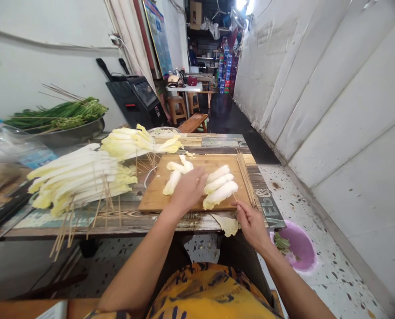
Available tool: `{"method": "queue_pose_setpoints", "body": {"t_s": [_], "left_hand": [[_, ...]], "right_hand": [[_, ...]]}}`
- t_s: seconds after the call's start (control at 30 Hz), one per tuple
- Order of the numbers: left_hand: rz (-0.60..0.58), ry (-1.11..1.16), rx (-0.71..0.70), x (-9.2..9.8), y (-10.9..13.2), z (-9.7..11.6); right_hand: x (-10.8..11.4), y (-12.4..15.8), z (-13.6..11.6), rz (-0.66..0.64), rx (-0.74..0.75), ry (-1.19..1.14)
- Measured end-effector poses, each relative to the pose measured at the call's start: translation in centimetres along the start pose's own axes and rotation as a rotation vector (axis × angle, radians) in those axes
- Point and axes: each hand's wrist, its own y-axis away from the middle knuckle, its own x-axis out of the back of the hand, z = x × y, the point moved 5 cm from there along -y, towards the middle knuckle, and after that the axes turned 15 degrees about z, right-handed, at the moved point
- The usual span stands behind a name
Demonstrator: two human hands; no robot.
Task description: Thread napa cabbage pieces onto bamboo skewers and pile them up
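On the wooden cutting board (160, 195) lie three pale napa cabbage leaves (219, 181) side by side. My right hand (252, 223) is closed in a pinch on a thin bamboo skewer (235, 198), whose far end meets the nearest leaf. Fingers extended, my left hand (189, 188) lies over the middle of the board against the left ends of these leaves; its fingertips are partly hidden. Just left of it are more loose cabbage leaves (172, 180). Bare bamboo skewers (246, 177) rest along the board's right edge.
Skewered cabbage leaves (80, 177) are piled on the left, sticks jutting past the table edge, with another bunch (131, 141) behind. A knife (9, 210), a plastic bottle (17, 146) and a bowl of greens (67, 128) stand farther left. A purple basin (302, 248) sits on the floor at right.
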Motion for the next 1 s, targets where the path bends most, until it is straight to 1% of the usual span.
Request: {"method": "queue_pose_setpoints", "body": {"t_s": [0.1,0.2,0.27,0.33,0.4,0.47,0.5,0.53,0.57,0.6,0.67,0.7,0.73,0.8,0.87,1.0], "left_hand": [[0.006,0.217,0.084,0.5,0.4,0.1],[-0.013,0.424,0.104,1.7,0.4,0.8],[-0.032,0.514,0.162,2.6,0.6,1.0],[-0.056,0.533,0.254,3.2,1.0,0.9],[-0.110,0.549,0.328,3.3,1.7,0.8],[-0.185,0.624,0.363,3.0,2.4,0.6],[-0.193,0.657,0.367,2.9,2.7,0.3],[-0.167,0.661,0.368,2.9,2.9,-0.3],[-0.100,0.626,0.368,3.0,3.0,-1.2],[-0.004,0.550,0.366,3.4,2.9,-2.3],[0.194,0.300,0.346,4.5,2.9,-4.8],[0.245,0.150,0.320,5.0,2.9,-5.9],[0.255,0.006,0.286,5.3,2.9,-6.7],[0.201,-0.195,0.223,5.5,2.9,-8.0],[0.149,-0.268,0.192,5.3,3.0,-8.5],[0.102,-0.350,0.173,4.2,2.6,-8.4]], "right_hand": [[0.5,0.6,-1.3,-0.009,0.100,-0.028],[1.1,1.0,-2.4,-0.037,0.184,-0.055],[1.3,1.0,-3.0,-0.049,0.209,-0.060],[1.3,0.8,-3.5,-0.058,0.205,-0.057],[1.2,0.5,-3.8,-0.076,0.179,-0.058],[1.0,0.3,-4.0,-0.088,0.138,-0.072],[1.1,0.2,-4.0,-0.082,0.112,-0.079],[1.3,0.1,-3.9,-0.059,0.083,-0.083],[1.7,0.0,-3.7,-0.019,0.053,-0.079],[2.3,-0.1,-3.5,0.035,0.026,-0.070],[3.5,-0.2,-3.1,0.135,-0.015,-0.048],[4.0,-0.2,-2.9,0.163,-0.029,-0.043],[4.4,-0.2,-2.8,0.171,-0.040,-0.044],[4.7,-0.1,-2.5,0.151,-0.060,-0.058],[4.6,0.0,-2.3,0.128,-0.087,-0.075],[4.3,0.3,-1.5,0.121,-0.150,-0.117]]}}
